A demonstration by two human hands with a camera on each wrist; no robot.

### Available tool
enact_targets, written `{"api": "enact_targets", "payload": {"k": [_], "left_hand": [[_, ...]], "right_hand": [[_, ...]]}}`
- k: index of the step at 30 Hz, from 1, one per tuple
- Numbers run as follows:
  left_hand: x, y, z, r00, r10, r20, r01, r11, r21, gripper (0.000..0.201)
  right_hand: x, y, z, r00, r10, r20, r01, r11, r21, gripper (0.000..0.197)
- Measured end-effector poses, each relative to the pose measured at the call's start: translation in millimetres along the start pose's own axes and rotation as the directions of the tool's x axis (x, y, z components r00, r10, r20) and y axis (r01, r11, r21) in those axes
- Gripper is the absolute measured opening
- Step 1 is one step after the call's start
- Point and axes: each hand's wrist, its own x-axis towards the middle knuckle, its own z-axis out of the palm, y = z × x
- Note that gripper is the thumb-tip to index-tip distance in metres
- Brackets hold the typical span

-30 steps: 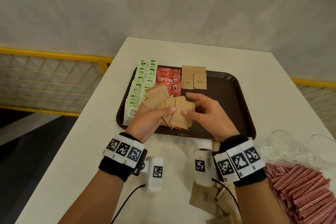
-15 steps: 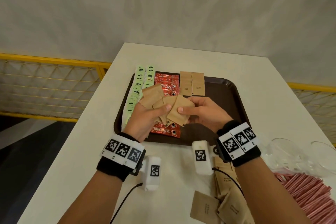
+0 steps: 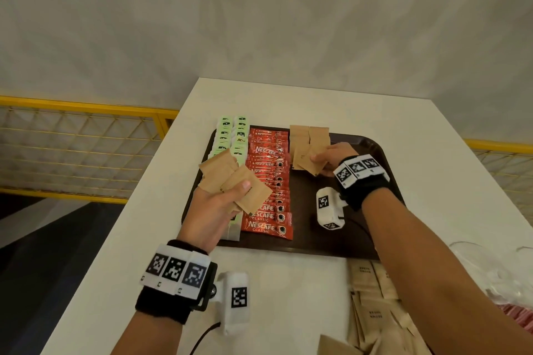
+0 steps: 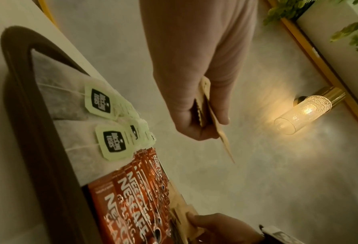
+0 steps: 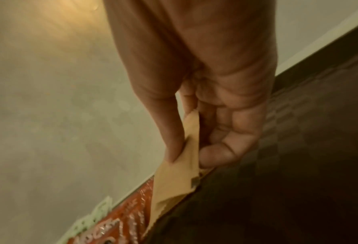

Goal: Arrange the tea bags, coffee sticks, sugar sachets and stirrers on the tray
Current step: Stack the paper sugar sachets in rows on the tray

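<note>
Going L to R: tea bags (image 3: 230, 138) lying in two green-tagged rows along the tray's (image 3: 372, 150) left edge, looking done. Left hand (image 3: 219, 207) now hanging alone over those rows and the tray's near-left part, no longer meeting the other hand as half a sec ago; fingers curled, thumb pressing down, gripping a loose fan of brown sugar sachets (image 3: 227, 176), the supply for the next placements. Nescafé coffee sticks (image 3: 268, 181) sitting overlapped in one red column beside the tea, also seeming finished. Right of that, placed sugar sachets (image 3: 308, 135) starting a short brown row at the tray's far edge. Right hand (image 3: 334, 157) having pulled away from the fan and reached fwd to that row, thumb and fingertips pinching a single sachet (image 3: 310, 164), maybe two, can't tell, tilted and touching or just above the ones already down. Meaning: one more sachet going from fan to tray, brown column growing toward the near edge; most of the tray's right side bare. Spare sachets (image 3: 372, 297) heaped on the white table (image 3: 288, 101) near the right forearm, and wrapped red stirrers (image 3: 519, 315) barely showing at far right, not yet on the tray, so sugar step roughly early-to-mid, stirrers still to come.
</note>
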Motion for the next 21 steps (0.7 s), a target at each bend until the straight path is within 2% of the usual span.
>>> {"api": "enact_targets", "payload": {"k": [2,4,7,10,13,16,18,21], "left_hand": [[1.3,1.4,-3.3,1.000,0.001,-0.011,-0.001,1.000,-0.001,0.052],[2.2,1.7,-5.5,1.000,0.002,-0.013,-0.002,1.000,-0.003,0.050],[3.0,0.9,-6.1,1.000,0.003,-0.016,-0.003,1.000,-0.001,0.051],[4.6,-1.6,-4.5,1.000,-0.011,-0.016,0.011,1.000,0.003,0.047],[6.8,-4.5,-2.6,0.999,-0.025,-0.034,0.025,1.000,-0.002,0.040],[8.8,-6.7,-0.7,0.999,-0.032,-0.033,0.032,0.999,-0.012,0.039],[10.4,-9.3,0.5,0.998,-0.046,-0.037,0.045,0.999,-0.022,0.037],[12.8,-12.5,4.3,0.997,-0.068,-0.024,0.067,0.998,-0.017,0.033]], "right_hand": [[18.5,1.1,4.3,0.999,-0.025,-0.043,0.019,0.989,-0.149,0.061],[19.9,-2.2,8.8,0.996,-0.048,-0.075,0.025,0.960,-0.280,0.060],[14.9,-8.3,13.6,0.994,-0.072,-0.086,0.035,0.928,-0.372,0.058],[18.2,-8.3,15.3,0.992,-0.098,-0.077,0.062,0.923,-0.379,0.061],[23.7,-3.9,9.6,0.996,-0.090,-0.022,0.082,0.964,-0.251,0.068],[23.6,-6.8,-8.3,0.994,-0.108,-0.009,0.104,0.978,-0.183,0.061],[20.2,-11.9,-22.0,0.992,-0.127,-0.007,0.120,0.950,-0.290,0.051],[23.6,-15.2,-32.9,0.983,-0.182,-0.019,0.136,0.799,-0.586,0.043]]}}
